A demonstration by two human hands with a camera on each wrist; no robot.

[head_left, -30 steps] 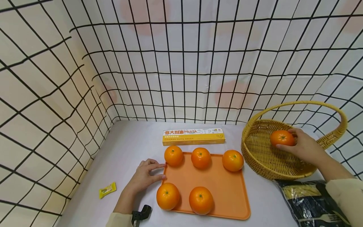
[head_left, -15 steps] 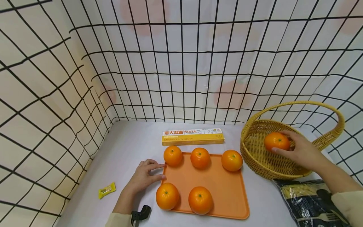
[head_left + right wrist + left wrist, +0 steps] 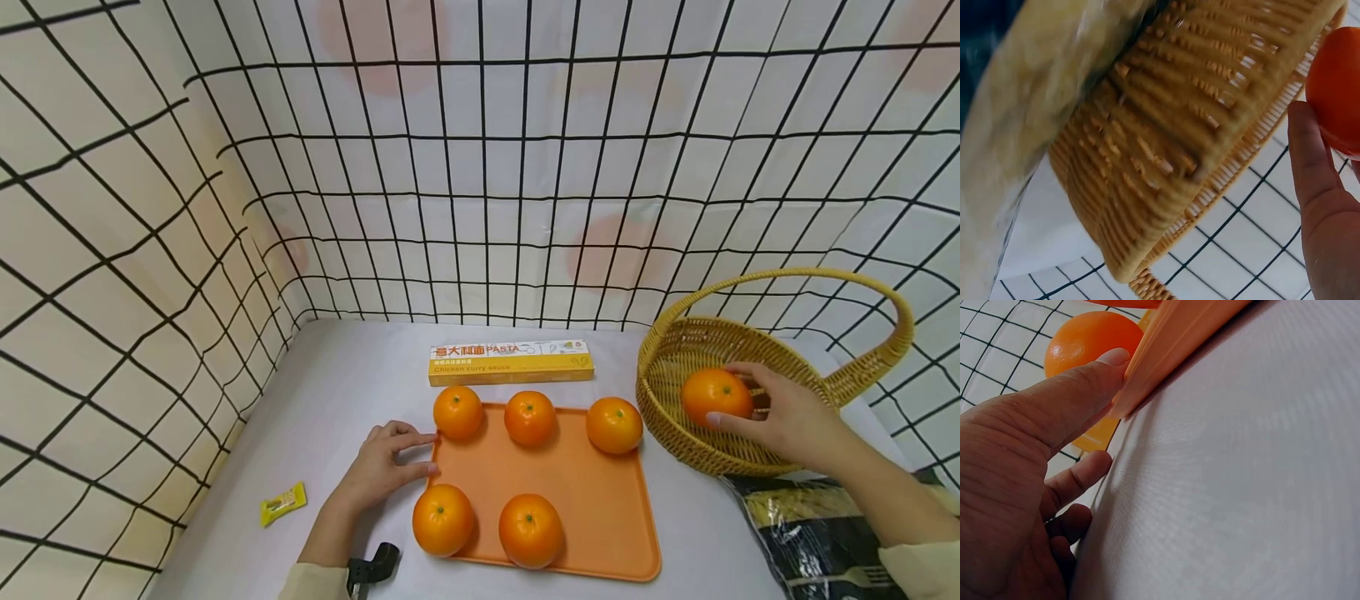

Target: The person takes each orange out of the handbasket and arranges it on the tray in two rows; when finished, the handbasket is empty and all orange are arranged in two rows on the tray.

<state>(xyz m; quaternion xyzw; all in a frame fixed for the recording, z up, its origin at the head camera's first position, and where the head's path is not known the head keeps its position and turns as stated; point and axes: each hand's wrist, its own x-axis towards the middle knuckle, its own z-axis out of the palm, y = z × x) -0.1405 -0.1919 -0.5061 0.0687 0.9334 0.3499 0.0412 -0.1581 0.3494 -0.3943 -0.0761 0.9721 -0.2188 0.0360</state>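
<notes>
My right hand [image 3: 783, 417] grips an orange [image 3: 717, 397] between thumb and fingers, over the wicker basket [image 3: 675, 442]. In the right wrist view, the fingertips lie against that orange [image 3: 1340, 94] near the basket's rim. Beside the left edge of the orange tray [image 3: 577, 492] rests my left hand [image 3: 386, 462]. Its index fingertip and thumb touch the tray's side, and the left wrist view has the thumb [image 3: 1085, 381] on the rim. Three oranges sit along the tray's far edge, among them the middle orange [image 3: 530, 418]. Two more, including the near-left orange [image 3: 443, 520], sit along the near edge.
A yellow and white pasta box [image 3: 512, 363] lies behind the tray. Right of the tray, a dark pasta bag [image 3: 817, 533] lies under my right forearm. A small yellow packet [image 3: 283, 503] is at the left. Black wire mesh [image 3: 487, 208] encloses the back and sides.
My right hand has moved left and toward me over the basket, still gripping the orange. The left hand and the oranges on the tray have stayed put.
</notes>
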